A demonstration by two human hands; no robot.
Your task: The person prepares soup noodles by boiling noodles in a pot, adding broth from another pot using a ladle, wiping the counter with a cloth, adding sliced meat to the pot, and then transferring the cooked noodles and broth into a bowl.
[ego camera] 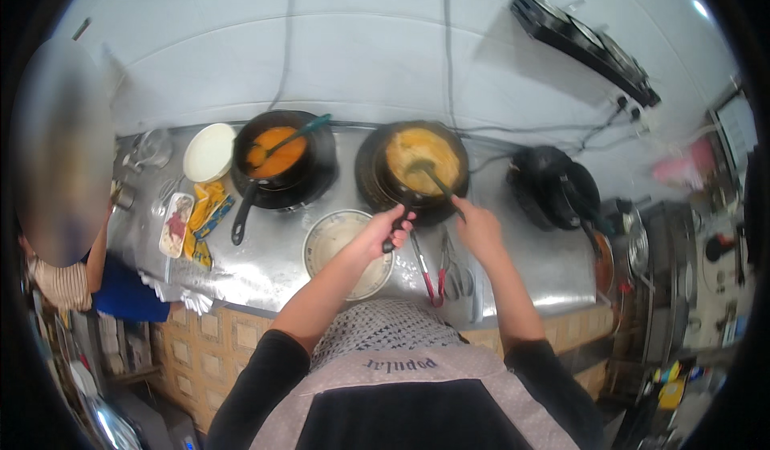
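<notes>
My left hand point(381, 232) grips the black handle point(397, 224) of a dark pan that sits on a round black burner point(368, 176). Inside the pan lies a yellowish, creamy food point(444, 149). Its texture is blurred. A dark green spatula or ladle point(442, 184) dips into this food, with its handle in my right hand point(479, 228). Under my left forearm, a patterned bowl point(325, 248) with a pale inside is partly hidden. Red-handled tongs point(438, 281) rest on the steel counter below the pan, between my forearms.
At left, a second pan point(240, 215) holds orange sauce point(287, 160) and a green utensil point(301, 133). Beside it are a white bowl point(209, 152), a food tray point(177, 224) and a yellow packet point(204, 215). Black cookware point(550, 188) stands right. Another person point(66, 281) is at far left.
</notes>
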